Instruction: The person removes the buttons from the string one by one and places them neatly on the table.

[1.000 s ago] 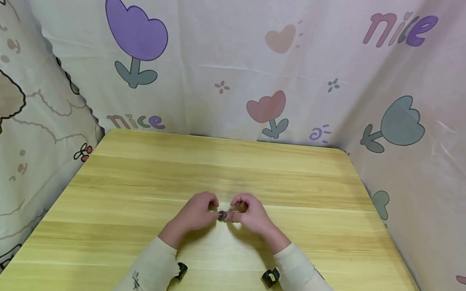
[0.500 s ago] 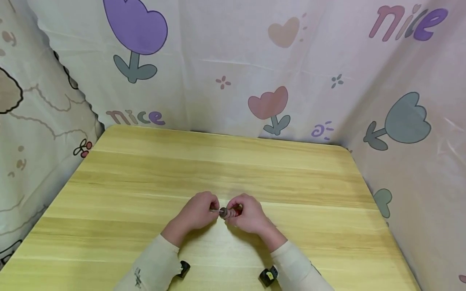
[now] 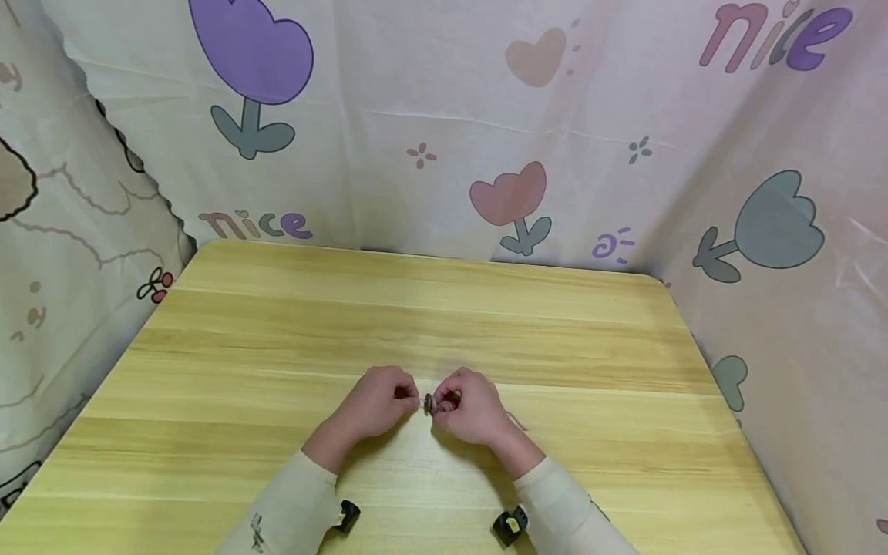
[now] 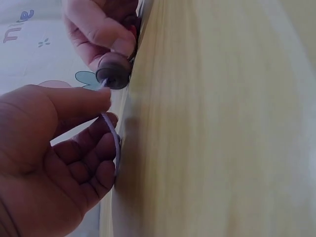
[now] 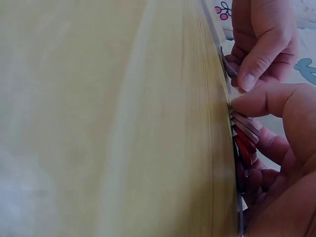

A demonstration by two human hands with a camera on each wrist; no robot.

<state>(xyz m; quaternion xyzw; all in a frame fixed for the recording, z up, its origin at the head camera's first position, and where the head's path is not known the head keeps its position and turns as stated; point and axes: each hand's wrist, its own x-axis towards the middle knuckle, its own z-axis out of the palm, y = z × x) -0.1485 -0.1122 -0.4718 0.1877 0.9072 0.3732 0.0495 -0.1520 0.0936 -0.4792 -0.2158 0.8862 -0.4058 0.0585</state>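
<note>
Between thumb and forefinger, my left hand (image 3: 378, 401) pinches a thin pale cord (image 4: 118, 148), whose end trails down past the curled fingers. The cord runs into the hole of a dark brown disc-shaped bead (image 4: 114, 70), at the front of a row. My right hand (image 3: 472, 405) grips this row just to the right of the left fingertips. Behind the brown bead, pale pinkish discs (image 5: 247, 126) and red discs (image 5: 244, 145) show under the right thumb in the right wrist view. The right fingers hide part of the row.
Both hands work low over the front middle of a wood-grain table (image 3: 277, 324). A thin strand (image 3: 516, 422) lies by the right wrist. Printed curtains (image 3: 416, 92) hang along the back and sides. Black wrist cameras (image 3: 511, 526) sit beneath the sleeves.
My right forefinger has come down from a raised position and now grips the bead row with the thumb. The thin strand has come into view by the right wrist.
</note>
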